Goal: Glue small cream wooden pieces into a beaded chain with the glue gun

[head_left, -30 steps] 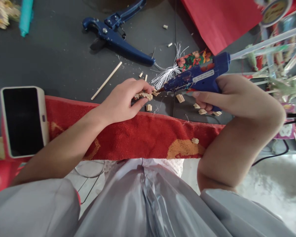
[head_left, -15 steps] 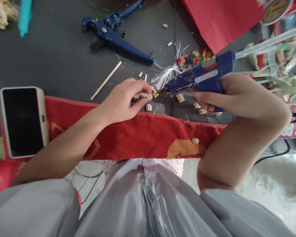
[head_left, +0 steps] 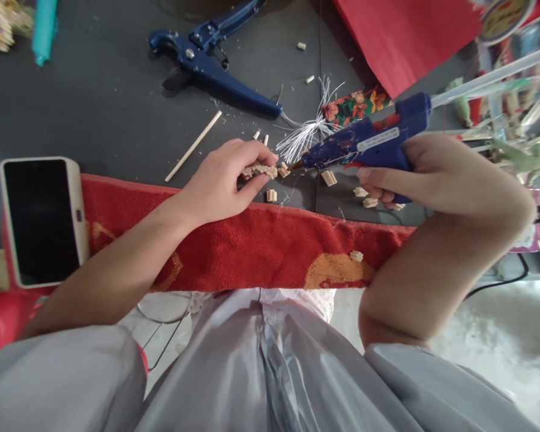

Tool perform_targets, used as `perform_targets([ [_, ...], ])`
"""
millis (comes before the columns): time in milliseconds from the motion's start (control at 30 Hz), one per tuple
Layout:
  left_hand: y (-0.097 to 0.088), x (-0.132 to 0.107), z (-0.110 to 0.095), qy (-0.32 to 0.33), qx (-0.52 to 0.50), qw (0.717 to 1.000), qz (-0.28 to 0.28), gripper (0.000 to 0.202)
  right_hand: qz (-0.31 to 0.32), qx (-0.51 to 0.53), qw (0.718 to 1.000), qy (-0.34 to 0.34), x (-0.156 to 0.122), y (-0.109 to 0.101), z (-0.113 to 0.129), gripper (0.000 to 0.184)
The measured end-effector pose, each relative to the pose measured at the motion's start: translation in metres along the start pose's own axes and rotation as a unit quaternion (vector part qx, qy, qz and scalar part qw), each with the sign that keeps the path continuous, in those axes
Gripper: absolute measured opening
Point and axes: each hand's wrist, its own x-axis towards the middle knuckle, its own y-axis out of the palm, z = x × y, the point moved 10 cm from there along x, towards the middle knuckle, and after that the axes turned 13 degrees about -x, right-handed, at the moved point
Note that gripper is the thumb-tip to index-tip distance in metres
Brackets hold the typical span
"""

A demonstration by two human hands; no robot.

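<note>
My left hand (head_left: 222, 180) pinches a small cluster of glued wooden stick pieces (head_left: 261, 170) just above the dark table. My right hand (head_left: 425, 171) grips a blue hot glue gun (head_left: 364, 143), finger on the trigger. The gun's nozzle points left and sits right beside the cluster. A clear glue stick (head_left: 490, 75) sticks out of the gun's back. Several short wooden pieces (head_left: 328, 177) lie on the table below the gun.
A blue cutting tool (head_left: 211, 66) and a long thin wooden stick (head_left: 193, 146) lie on the dark table (head_left: 94, 102). A phone (head_left: 40, 219) rests at left on a red towel (head_left: 261, 246). Red paper (head_left: 400, 36), a floral-wrapped tassel (head_left: 342, 111) and clutter fill the right.
The glue gun's back end has drifted slightly right and up. My left hand has lifted the cluster a touch. Otherwise nothing has moved.
</note>
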Motion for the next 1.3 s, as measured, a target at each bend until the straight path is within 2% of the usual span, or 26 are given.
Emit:
perform_targets([
  [100, -0.006, 0.000, 0.001, -0.004, -0.005, 1.000, -0.028, 0.019, -0.009, -0.017, 0.999, 0.042, -0.004, -0.006, -0.011, 0.030],
  [167, -0.010, 0.000, 0.001, -0.003, -0.008, 0.999, -0.050, 0.018, -0.047, 0.014, 0.998, 0.046, -0.008, -0.015, -0.012, 0.026],
  [300, -0.020, -0.001, 0.000, 0.028, -0.023, 0.994, -0.105, 0.016, -0.204, 0.078, 0.976, 0.013, -0.018, -0.042, -0.011, 0.013],
  [433, -0.026, -0.002, 0.007, 0.028, -0.035, 0.990, -0.137, 0.022, -0.324, -0.029, 0.946, 0.008, -0.026, -0.061, -0.014, 0.028],
  [467, -0.027, -0.002, 0.007, 0.034, -0.038, 0.989, -0.141, 0.023, -0.330, -0.063, 0.942, 0.009, -0.026, -0.062, -0.014, 0.038],
  [500, -0.026, -0.002, 0.008, 0.037, -0.038, 0.989, -0.142, 0.025, -0.336, -0.102, 0.936, 0.041, -0.027, -0.063, -0.018, 0.041],
  [533, -0.026, -0.002, 0.008, 0.040, -0.038, 0.988, -0.142, 0.025, -0.322, -0.139, 0.933, 0.080, -0.027, -0.062, -0.024, 0.041],
  [633, -0.025, -0.002, 0.007, 0.055, -0.033, 0.988, -0.139, 0.024, -0.277, -0.218, 0.929, 0.108, -0.024, -0.055, -0.023, 0.044],
  [733, -0.026, -0.001, 0.005, 0.069, -0.028, 0.987, -0.143, 0.020, -0.228, -0.253, 0.937, 0.073, -0.017, -0.043, -0.016, 0.048],
  [867, -0.027, 0.001, 0.003, 0.072, -0.020, 0.986, -0.147, 0.014, -0.158, -0.301, 0.940, 0.017, -0.009, -0.026, -0.012, 0.043],
  [900, -0.027, 0.001, 0.002, 0.073, -0.017, 0.986, -0.149, 0.012, -0.147, -0.316, 0.937, 0.014, -0.010, -0.024, -0.011, 0.043],
  [967, -0.027, 0.001, 0.001, 0.075, -0.011, 0.986, -0.151, 0.010, -0.164, -0.336, 0.927, 0.020, -0.015, -0.027, -0.004, 0.043],
  [1033, -0.027, 0.001, 0.000, 0.077, -0.004, 0.986, -0.150, 0.008, -0.226, -0.331, 0.916, -0.003, -0.021, -0.031, 0.018, 0.041],
  [1067, -0.026, 0.001, 0.000, 0.078, 0.000, 0.986, -0.147, 0.008, -0.228, -0.322, 0.918, -0.043, -0.021, -0.025, 0.034, 0.038],
  [1167, -0.025, 0.001, -0.002, 0.077, 0.010, 0.987, -0.138, 0.009, -0.157, -0.284, 0.925, -0.196, -0.011, 0.015, 0.083, 0.031],
  [1233, -0.025, 0.001, -0.003, 0.077, 0.017, 0.988, -0.133, 0.011, -0.145, -0.277, 0.919, -0.239, -0.002, 0.033, 0.101, 0.033],
  [1300, -0.025, 0.001, -0.005, 0.081, 0.025, 0.988, -0.130, 0.012, -0.144, -0.267, 0.917, -0.258, 0.008, 0.043, 0.107, 0.032],
])
